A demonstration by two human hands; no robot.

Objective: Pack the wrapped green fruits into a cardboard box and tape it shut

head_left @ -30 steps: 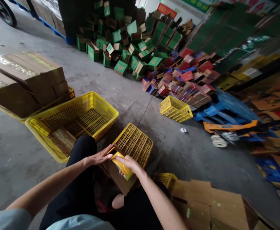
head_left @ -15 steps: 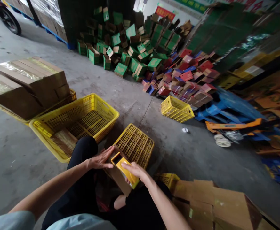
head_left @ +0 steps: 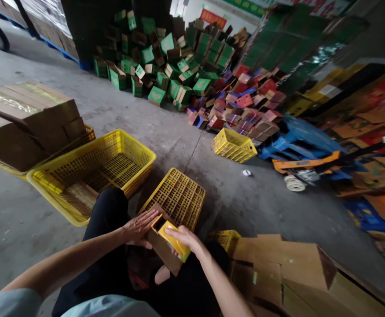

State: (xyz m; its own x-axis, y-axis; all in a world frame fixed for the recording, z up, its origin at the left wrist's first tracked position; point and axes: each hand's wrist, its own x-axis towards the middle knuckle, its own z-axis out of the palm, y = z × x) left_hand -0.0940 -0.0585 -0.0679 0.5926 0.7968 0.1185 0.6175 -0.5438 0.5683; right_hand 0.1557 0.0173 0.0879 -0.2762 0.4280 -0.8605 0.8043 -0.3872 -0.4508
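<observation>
A small brown cardboard box (head_left: 161,253) rests on an upturned yellow crate (head_left: 185,193) in front of my knees. Fingers stretched out, my left hand (head_left: 138,229) lies flat on the box's far left part. My right hand (head_left: 182,240) grips a yellow tape dispenser (head_left: 170,235), thumb on top, and holds it against the top of the box. The dispenser's dark open end points toward my left hand. Some right-hand fingers are hidden behind the dispenser.
On the left, a yellow basket (head_left: 141,154) holds a flat taped carton (head_left: 80,198); taped cartons (head_left: 30,119) stand beyond it. More cardboard boxes (head_left: 298,264) sit at my right. Further off are a yellow crate (head_left: 234,145), a pallet jack (head_left: 306,165) and heaped green boxes (head_left: 157,94).
My view has turned slightly, so the surroundings sit further left. My left hand now lies flatter along the box, close to the dispenser; my right hand still holds the tape dispenser.
</observation>
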